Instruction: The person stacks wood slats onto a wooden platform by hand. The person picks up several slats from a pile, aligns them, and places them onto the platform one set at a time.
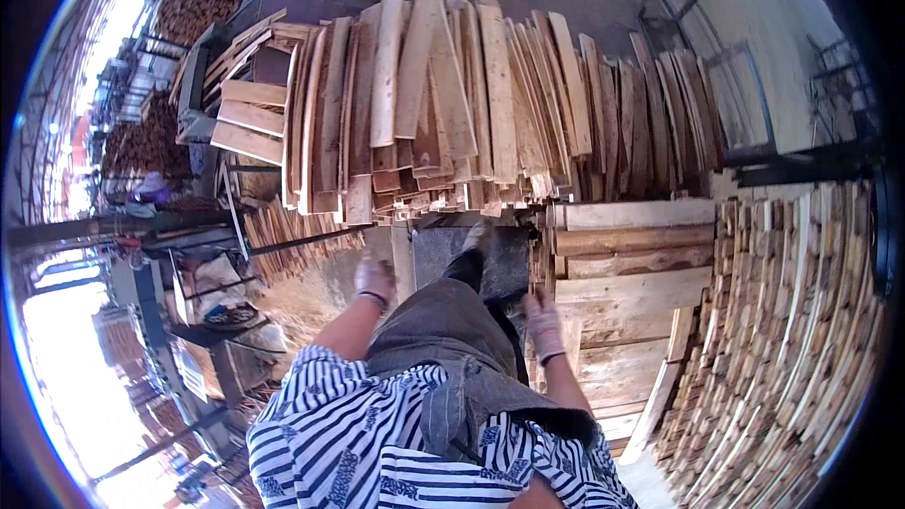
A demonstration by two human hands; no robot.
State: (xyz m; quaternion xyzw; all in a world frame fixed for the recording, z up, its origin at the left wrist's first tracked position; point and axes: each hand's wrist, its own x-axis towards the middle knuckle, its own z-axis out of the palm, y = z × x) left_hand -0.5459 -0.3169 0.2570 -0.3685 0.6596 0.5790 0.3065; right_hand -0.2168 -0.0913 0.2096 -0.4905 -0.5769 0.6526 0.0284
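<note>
My left hand (374, 280), in a pale glove with a dark band at the wrist, hangs beside my left thigh. Its fingers look loosely stretched, and nothing shows in them. At my right side, my right hand (542, 322) is gloved too, with its fingers apart and no object in it. It is nearest to a stack of wide boards (632, 297); whether it touches them I cannot tell. In front of me lies a large heap of rough planks (498, 94), their near ends turned toward me.
A tall stack of narrow boards (782, 349) stands at the right. Short wooden strips (297, 236) lie to the left near a metal frame. A dark metal beam (801, 165) is at the far right. One foot (476, 234) is stepping forward by the plank heap.
</note>
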